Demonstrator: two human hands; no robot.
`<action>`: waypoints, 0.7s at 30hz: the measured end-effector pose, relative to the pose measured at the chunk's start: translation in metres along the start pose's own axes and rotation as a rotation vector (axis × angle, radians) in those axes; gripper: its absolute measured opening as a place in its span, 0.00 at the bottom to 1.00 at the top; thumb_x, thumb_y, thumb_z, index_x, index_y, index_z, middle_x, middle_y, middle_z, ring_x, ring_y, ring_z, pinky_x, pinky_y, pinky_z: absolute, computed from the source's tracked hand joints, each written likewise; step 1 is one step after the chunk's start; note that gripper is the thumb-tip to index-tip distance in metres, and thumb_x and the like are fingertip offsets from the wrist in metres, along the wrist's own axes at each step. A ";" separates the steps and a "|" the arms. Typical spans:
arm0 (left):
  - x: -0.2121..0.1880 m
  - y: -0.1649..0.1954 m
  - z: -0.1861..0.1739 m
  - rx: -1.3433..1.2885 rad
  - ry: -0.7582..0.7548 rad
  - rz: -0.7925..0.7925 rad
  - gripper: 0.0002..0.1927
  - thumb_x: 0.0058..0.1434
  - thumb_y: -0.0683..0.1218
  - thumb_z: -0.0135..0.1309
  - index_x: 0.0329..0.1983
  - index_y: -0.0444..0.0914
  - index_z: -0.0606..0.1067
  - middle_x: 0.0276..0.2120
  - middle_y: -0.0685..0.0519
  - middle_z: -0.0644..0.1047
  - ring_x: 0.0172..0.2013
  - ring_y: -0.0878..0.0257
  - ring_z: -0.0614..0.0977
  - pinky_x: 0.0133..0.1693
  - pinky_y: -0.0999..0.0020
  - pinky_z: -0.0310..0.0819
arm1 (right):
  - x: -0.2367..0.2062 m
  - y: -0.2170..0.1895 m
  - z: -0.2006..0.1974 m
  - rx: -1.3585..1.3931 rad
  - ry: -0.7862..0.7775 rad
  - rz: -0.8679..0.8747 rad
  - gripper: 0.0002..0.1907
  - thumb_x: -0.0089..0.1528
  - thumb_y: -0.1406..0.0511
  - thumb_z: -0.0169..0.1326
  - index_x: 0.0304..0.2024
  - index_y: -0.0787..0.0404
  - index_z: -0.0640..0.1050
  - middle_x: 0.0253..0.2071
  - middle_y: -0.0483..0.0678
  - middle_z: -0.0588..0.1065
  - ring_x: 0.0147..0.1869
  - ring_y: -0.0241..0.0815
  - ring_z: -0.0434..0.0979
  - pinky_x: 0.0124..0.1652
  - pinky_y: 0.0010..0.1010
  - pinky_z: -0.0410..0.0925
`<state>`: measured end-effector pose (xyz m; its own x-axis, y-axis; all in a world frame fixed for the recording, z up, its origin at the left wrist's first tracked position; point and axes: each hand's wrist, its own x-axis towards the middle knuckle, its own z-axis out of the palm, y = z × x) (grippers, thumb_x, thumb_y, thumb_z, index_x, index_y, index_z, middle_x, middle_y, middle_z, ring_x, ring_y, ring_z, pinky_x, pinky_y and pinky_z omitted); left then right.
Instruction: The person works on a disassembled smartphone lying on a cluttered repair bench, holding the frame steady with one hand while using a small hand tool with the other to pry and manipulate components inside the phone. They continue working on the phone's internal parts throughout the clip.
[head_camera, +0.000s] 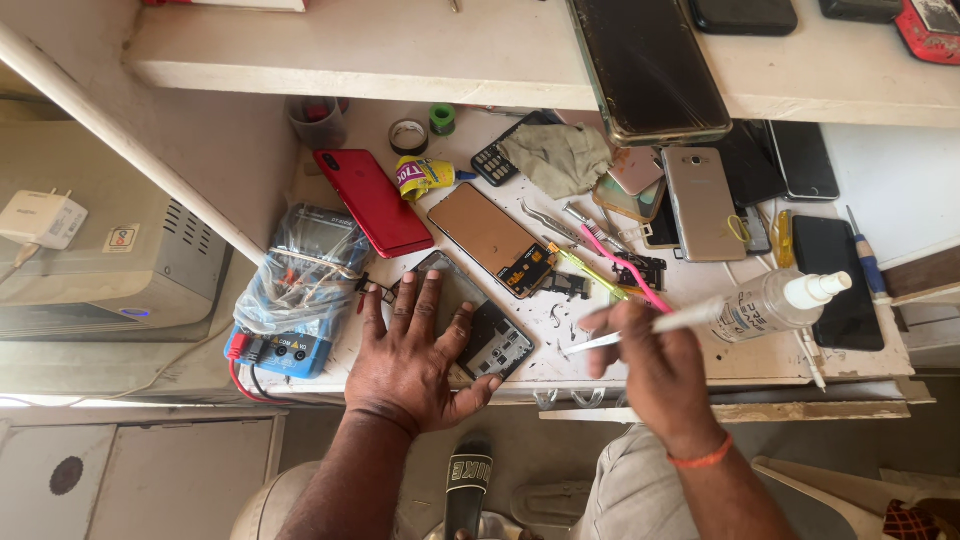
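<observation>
From the head camera, much is hidden. The left hand (410, 345) lies flat, fingers spread, on an opened phone body (490, 335), covering its near left half; only the dark inner frame shows at 3 o'clock of the palm. The right hand (640, 350) is turned back-up, so its fingertips cannot be seen. It is closed around a white slender tool (680, 320), whose tip (575, 348) just clears the fingers at 9 o'clock. Whether the tip touches the bench cannot be made out.

The phone body's long axis runs from 10 o'clock to 4 o'clock, its far end pointing toward the red phone (375, 200). The tool lies almost level, its handle toward 2 o'clock and its tip toward 8 o'clock, just beside the phone body's lower right corner.

At 12 o'clock of the phone body lies a loose display panel (490, 235) with a bronze back. At 9 o'clock of the left hand stands a blue multimeter (295, 300) wrapped in clear plastic. A clear squeeze bottle (775, 300) lies on its side at 2 o'clock of the right hand, behind the tool's handle. Pink and yellow tweezers (620, 265) lie at 12 o'clock of the right hand. The upper shelf (400, 55) cuts off the far bench.
</observation>
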<state>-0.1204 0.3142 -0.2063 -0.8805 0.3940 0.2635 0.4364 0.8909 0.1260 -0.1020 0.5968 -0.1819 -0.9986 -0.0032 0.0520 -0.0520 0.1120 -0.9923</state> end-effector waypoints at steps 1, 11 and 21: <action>0.000 0.000 0.000 -0.003 0.001 -0.002 0.45 0.51 0.79 0.44 0.63 0.48 0.72 0.70 0.36 0.58 0.71 0.38 0.55 0.65 0.28 0.38 | -0.004 0.002 0.002 0.016 -0.034 0.004 0.25 0.72 0.54 0.45 0.45 0.71 0.81 0.35 0.53 0.81 0.34 0.38 0.81 0.35 0.26 0.74; -0.004 -0.004 -0.002 0.000 0.016 0.005 0.46 0.51 0.79 0.44 0.63 0.48 0.72 0.70 0.35 0.59 0.70 0.37 0.56 0.65 0.28 0.37 | -0.017 -0.003 0.020 -0.314 -0.115 -0.262 0.11 0.59 0.70 0.64 0.45 0.66 0.83 0.39 0.48 0.84 0.42 0.32 0.84 0.42 0.24 0.76; -0.002 -0.005 -0.003 0.002 0.015 0.007 0.46 0.51 0.79 0.44 0.63 0.47 0.72 0.70 0.35 0.59 0.70 0.37 0.56 0.65 0.28 0.37 | -0.015 -0.008 0.036 -0.514 -0.073 -0.515 0.08 0.55 0.71 0.66 0.37 0.64 0.81 0.38 0.52 0.83 0.42 0.43 0.87 0.43 0.30 0.77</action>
<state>-0.1200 0.3083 -0.2044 -0.8744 0.3973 0.2784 0.4425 0.8884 0.1222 -0.0872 0.5598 -0.1789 -0.8463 -0.2454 0.4728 -0.5255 0.5307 -0.6650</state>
